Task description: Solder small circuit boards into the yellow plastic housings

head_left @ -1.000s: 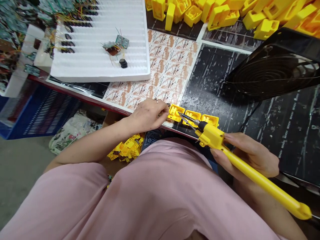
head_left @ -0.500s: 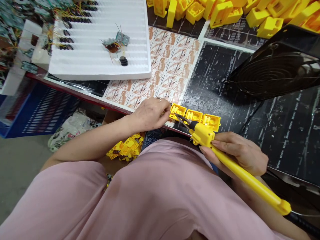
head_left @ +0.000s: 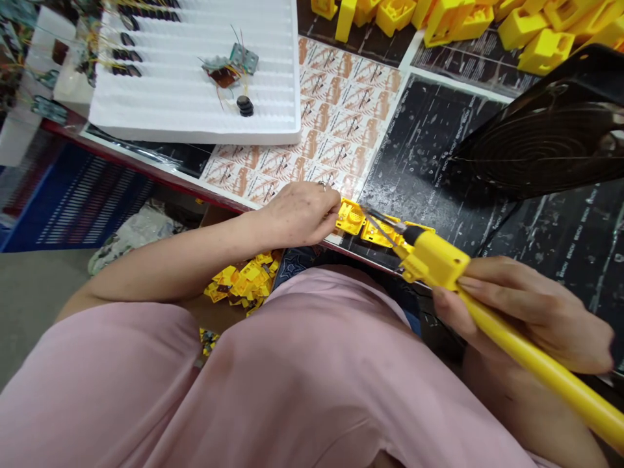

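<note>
Three small open yellow plastic housings (head_left: pixel 349 221) lie in a row along the table's front edge. My left hand (head_left: pixel 305 211), with a ring on one finger, is closed against the left end of this row; its fingertips hide what they pinch. My right hand (head_left: pixel 531 305) is wrapped round the handle of a yellow soldering iron (head_left: pixel 441 257) with a solder-feed tube beside its tip. The blurred metal tip is above the left and middle housings, and the iron covers part of the row. I cannot tell whether the tip touches anything.
A white foam tray (head_left: pixel 195 123) holds circuit boards (head_left: pixel 244 58) with wires and black round parts (head_left: pixel 245 106). More yellow housings (head_left: pixel 546 51) are heaped at the back. A black fan (head_left: pixel 541 130) stands at right. Below the table are yellow pieces (head_left: pixel 244 283) and a blue crate (head_left: pixel 73 188).
My right hand has drawn the soldering iron right and back, lifting its tip away from the left housing. My left hand stays at the row's left end. The view has shifted slightly.
</note>
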Demonstrator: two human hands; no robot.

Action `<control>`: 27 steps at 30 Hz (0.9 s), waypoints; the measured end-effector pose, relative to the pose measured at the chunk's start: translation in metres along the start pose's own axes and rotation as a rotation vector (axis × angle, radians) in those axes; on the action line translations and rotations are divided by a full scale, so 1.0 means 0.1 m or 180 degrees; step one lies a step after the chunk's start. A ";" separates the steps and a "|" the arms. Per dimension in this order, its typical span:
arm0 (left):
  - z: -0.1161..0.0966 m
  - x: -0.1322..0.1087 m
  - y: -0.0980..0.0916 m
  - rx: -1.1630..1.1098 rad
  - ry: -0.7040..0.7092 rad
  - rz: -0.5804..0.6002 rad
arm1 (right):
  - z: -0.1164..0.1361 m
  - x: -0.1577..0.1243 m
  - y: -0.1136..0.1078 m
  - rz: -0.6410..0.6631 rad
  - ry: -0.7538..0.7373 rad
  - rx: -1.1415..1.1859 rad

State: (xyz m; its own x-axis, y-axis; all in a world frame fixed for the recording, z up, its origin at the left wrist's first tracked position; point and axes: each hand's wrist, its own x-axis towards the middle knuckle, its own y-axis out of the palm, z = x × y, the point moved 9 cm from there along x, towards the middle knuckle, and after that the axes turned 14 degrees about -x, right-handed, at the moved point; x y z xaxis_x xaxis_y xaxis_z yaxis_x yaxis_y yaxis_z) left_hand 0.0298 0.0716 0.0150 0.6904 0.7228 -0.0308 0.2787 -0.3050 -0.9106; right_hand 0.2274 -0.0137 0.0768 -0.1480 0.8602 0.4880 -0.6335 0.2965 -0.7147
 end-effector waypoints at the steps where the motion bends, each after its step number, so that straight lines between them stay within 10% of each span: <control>1: 0.00 0.00 0.00 0.0010 -0.0026 0.0048 | 0.03 0.00 -0.04 -0.0046 -0.0123 -0.0042; 5: 0.00 0.02 0.00 0.0049 -0.0177 0.0231 | 0.15 -0.01 0.00 0.0277 -0.0318 -0.0244; 15: 0.00 0.00 -0.02 -0.0113 0.0228 0.0581 | -0.07 -0.23 -0.04 -0.0624 0.0702 0.0122; 27: -0.01 -0.03 -0.12 -0.0380 0.0456 -0.0257 | -0.07 -0.29 0.03 -0.0621 0.0075 -0.0092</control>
State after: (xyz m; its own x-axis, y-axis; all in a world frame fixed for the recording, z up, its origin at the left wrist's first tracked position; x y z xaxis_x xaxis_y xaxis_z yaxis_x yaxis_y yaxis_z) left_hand 0.0250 0.0725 0.0269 0.7482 0.6547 0.1070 0.4082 -0.3272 -0.8522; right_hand 0.2350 -0.0348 0.0566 -0.0066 0.7947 0.6070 -0.6262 0.4699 -0.6221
